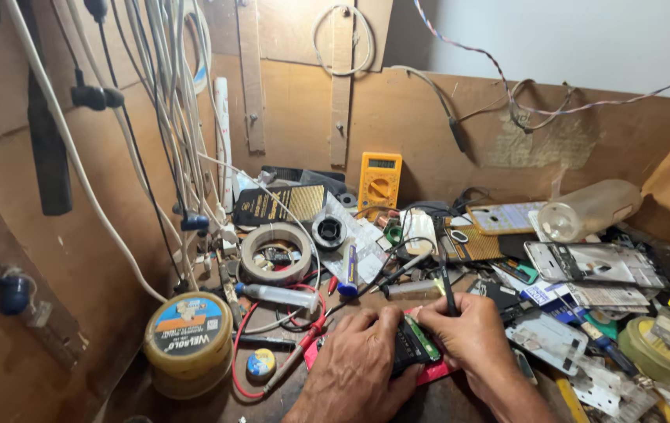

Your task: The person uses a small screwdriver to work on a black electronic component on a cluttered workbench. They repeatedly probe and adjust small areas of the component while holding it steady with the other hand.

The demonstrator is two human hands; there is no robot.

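A small dark phone part with a green circuit board [413, 345] lies low in the middle of the frame, on a red mat [433, 372] on a cluttered wooden workbench [139, 392]. The left hand [354, 364] presses it down, fingers curled over its left edge. The right hand [472, 337] touches its right side, fingers closed around a thin black tool [446, 286] that points up and away. Just left lie a red probe wire [303, 345] and a clear syringe [280, 295]. At lower left stands a round yellow tin [187, 337]. Above the syringe sits a roll of tape [276, 252]. A yellow multimeter [379, 180] leans on the back wall at upper centre. Phone frames [593, 262] and a clear plastic bottle [589, 209] crowd the right side.
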